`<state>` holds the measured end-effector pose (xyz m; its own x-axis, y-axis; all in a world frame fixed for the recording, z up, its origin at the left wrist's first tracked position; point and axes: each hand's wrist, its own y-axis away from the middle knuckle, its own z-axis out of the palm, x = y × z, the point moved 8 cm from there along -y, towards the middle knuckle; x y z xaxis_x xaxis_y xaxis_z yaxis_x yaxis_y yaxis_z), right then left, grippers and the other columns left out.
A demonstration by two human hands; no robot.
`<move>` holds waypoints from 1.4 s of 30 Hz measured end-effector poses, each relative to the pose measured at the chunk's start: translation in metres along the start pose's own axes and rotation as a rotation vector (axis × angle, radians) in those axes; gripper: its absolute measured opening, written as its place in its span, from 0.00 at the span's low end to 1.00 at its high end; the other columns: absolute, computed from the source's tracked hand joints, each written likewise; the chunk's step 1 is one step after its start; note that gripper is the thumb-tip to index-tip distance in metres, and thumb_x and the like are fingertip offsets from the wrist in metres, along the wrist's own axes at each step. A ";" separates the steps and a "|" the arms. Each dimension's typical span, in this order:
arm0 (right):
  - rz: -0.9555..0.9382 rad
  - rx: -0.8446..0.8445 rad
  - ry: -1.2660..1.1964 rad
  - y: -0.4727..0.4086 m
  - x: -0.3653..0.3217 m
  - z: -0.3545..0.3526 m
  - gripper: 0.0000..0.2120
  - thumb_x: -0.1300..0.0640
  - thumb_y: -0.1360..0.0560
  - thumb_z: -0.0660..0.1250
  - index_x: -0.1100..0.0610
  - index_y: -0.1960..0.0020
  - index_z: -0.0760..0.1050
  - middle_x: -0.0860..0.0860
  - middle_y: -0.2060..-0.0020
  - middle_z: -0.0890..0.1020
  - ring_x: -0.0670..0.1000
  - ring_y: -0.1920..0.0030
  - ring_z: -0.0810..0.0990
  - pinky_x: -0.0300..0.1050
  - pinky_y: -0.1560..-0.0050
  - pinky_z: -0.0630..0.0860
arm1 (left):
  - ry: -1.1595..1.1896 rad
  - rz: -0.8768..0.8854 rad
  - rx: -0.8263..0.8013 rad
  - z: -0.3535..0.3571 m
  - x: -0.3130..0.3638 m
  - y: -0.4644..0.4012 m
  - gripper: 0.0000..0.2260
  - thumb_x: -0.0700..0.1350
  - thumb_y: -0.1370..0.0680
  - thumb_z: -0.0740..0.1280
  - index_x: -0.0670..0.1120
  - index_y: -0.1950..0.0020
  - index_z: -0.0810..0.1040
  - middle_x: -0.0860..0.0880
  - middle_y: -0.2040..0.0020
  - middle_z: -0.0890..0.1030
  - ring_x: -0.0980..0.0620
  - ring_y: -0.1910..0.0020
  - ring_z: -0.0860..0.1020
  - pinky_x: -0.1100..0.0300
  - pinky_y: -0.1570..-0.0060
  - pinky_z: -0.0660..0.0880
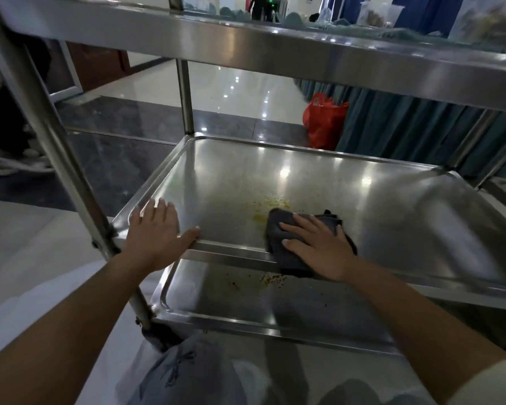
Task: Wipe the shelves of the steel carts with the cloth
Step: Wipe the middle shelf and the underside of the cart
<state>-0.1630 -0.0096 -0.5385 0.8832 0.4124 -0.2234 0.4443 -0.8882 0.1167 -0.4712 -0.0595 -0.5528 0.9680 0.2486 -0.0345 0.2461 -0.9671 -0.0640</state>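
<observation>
A steel cart with three shelves fills the view. On its middle shelf (362,200) lies a dark grey cloth (278,232), near the front rim. My right hand (319,247) presses flat on the cloth, fingers spread. A yellowish stain (270,206) sits just beyond the cloth. My left hand (155,232) rests on the shelf's front-left corner, thumb along the front rim, fingers apart. The bottom shelf (216,299) below carries brown crumbs (272,279). The top shelf (275,45) runs across overhead.
The cart's front-left post (50,133) slants up at the left. A red plastic bag (323,119) sits on the glossy floor behind the cart, beside a teal table skirt (406,130). A person's shoes (9,162) show at the far left.
</observation>
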 end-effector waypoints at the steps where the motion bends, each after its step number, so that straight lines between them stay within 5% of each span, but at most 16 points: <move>1: -0.046 -0.006 -0.015 -0.009 -0.019 0.004 0.25 0.30 0.25 0.44 0.30 0.28 0.54 0.38 0.23 0.48 0.47 0.23 0.43 0.68 0.30 0.35 | 0.011 -0.009 0.006 0.000 -0.001 0.001 0.42 0.70 0.25 0.40 0.41 0.22 0.51 0.41 0.21 0.52 0.43 0.22 0.48 0.44 0.25 0.45; 7: -0.196 -0.073 -0.045 -0.057 -0.127 0.022 0.21 0.36 0.21 0.45 0.32 0.29 0.59 0.40 0.23 0.50 0.50 0.23 0.44 0.70 0.33 0.34 | 0.041 -0.054 -0.023 -0.001 0.003 0.003 0.35 0.63 0.21 0.46 0.41 0.21 0.48 0.40 0.21 0.49 0.41 0.22 0.46 0.42 0.26 0.43; 14: -0.231 -0.013 -0.117 -0.009 -0.087 0.005 0.35 0.24 0.31 0.40 0.34 0.27 0.56 0.36 0.24 0.51 0.44 0.24 0.46 0.63 0.28 0.37 | 0.081 0.117 0.000 -0.006 -0.018 0.007 0.38 0.68 0.23 0.40 0.45 0.22 0.54 0.47 0.21 0.53 0.48 0.22 0.51 0.49 0.26 0.51; 19: -0.205 -0.011 -0.129 -0.021 -0.087 0.012 0.19 0.39 0.20 0.51 0.31 0.30 0.60 0.37 0.24 0.51 0.44 0.24 0.45 0.64 0.28 0.36 | 0.133 0.122 0.018 -0.005 -0.018 0.011 0.30 0.61 0.19 0.45 0.44 0.22 0.55 0.46 0.20 0.53 0.49 0.22 0.49 0.50 0.24 0.49; 24: -0.268 0.023 -0.136 -0.074 -0.153 0.020 0.19 0.42 0.21 0.47 0.32 0.32 0.64 0.39 0.24 0.55 0.47 0.24 0.48 0.68 0.30 0.36 | 0.150 0.008 0.039 -0.005 -0.024 0.015 0.28 0.54 0.18 0.44 0.42 0.21 0.48 0.44 0.20 0.49 0.48 0.22 0.46 0.46 0.24 0.42; 31: -0.300 -0.025 -0.024 -0.133 -0.212 0.029 0.22 0.42 0.21 0.45 0.34 0.28 0.58 0.42 0.23 0.53 0.52 0.23 0.45 0.76 0.33 0.39 | 0.213 -0.079 0.083 -0.011 -0.025 0.017 0.34 0.53 0.25 0.35 0.41 0.21 0.48 0.43 0.21 0.52 0.47 0.22 0.49 0.50 0.24 0.46; 42: -0.174 0.092 -0.069 -0.087 -0.110 0.012 0.27 0.35 0.28 0.41 0.31 0.31 0.61 0.39 0.24 0.55 0.47 0.24 0.50 0.68 0.30 0.38 | 0.143 0.022 0.039 -0.009 -0.018 0.017 0.24 0.56 0.18 0.43 0.48 0.24 0.59 0.48 0.22 0.57 0.48 0.22 0.52 0.44 0.25 0.50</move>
<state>-0.3009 0.0198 -0.5359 0.7804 0.5496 -0.2982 0.5713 -0.8206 -0.0173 -0.4840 -0.0808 -0.5447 0.9710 0.2144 0.1061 0.2252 -0.9688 -0.1038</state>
